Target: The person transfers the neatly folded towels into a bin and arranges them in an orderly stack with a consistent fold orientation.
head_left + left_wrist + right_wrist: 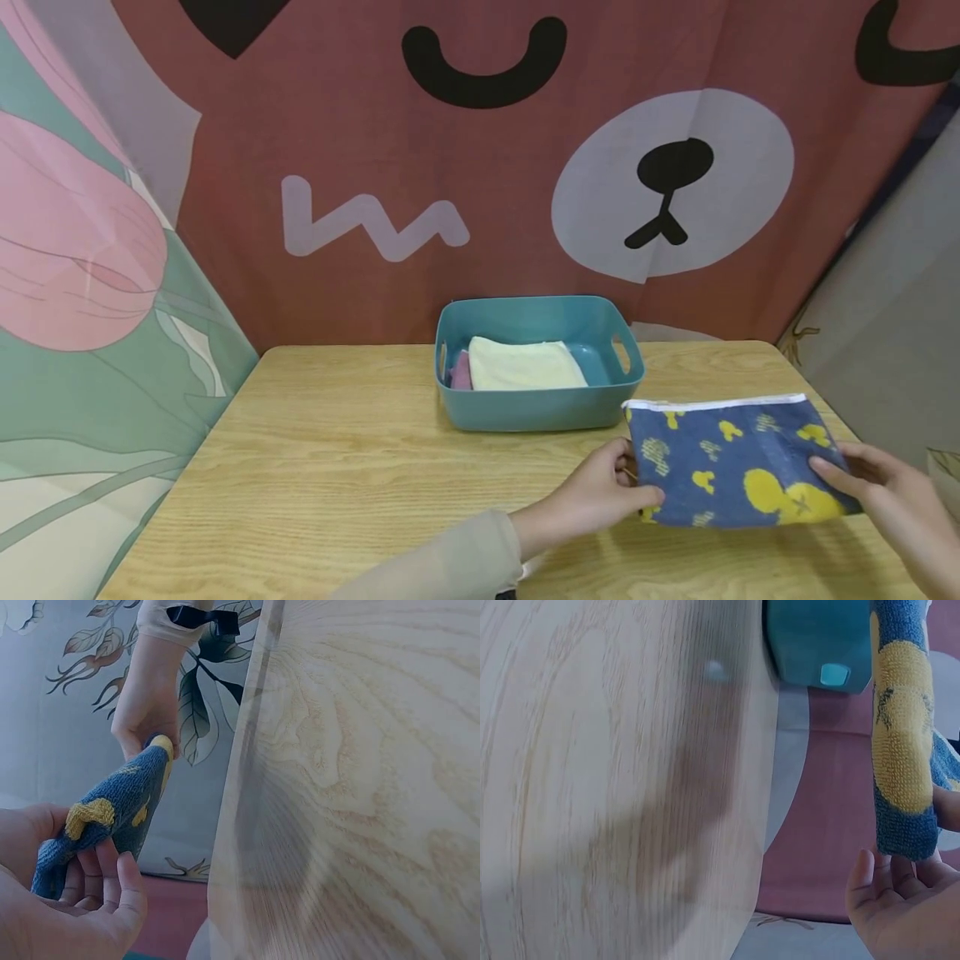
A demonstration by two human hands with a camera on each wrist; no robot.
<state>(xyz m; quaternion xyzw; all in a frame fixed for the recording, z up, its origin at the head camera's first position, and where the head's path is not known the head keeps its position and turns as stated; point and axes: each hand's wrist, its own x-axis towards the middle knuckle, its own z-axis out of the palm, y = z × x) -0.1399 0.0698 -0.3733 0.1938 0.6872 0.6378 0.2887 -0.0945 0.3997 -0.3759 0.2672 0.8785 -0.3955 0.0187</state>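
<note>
A folded blue towel [735, 467] with yellow mouse-head patterns and a white edge hangs above the table's right side, held at both ends. My left hand [600, 492] pinches its left end, thumb on the near face and fingers behind. At the other end my right hand [885, 492] grips it the same way. In the left wrist view the towel [112, 806] appears edge-on between both hands. The right wrist view shows its rounded fold [904, 735], with the right hand's fingers [911, 877] under one end.
A teal basket [540, 410] stands at the table's back, just left of the towel. Inside lie a folded cream towel [525, 367] and a pink cloth [461, 372]. The wooden table [322, 467] meets a printed curtain [360, 300] behind.
</note>
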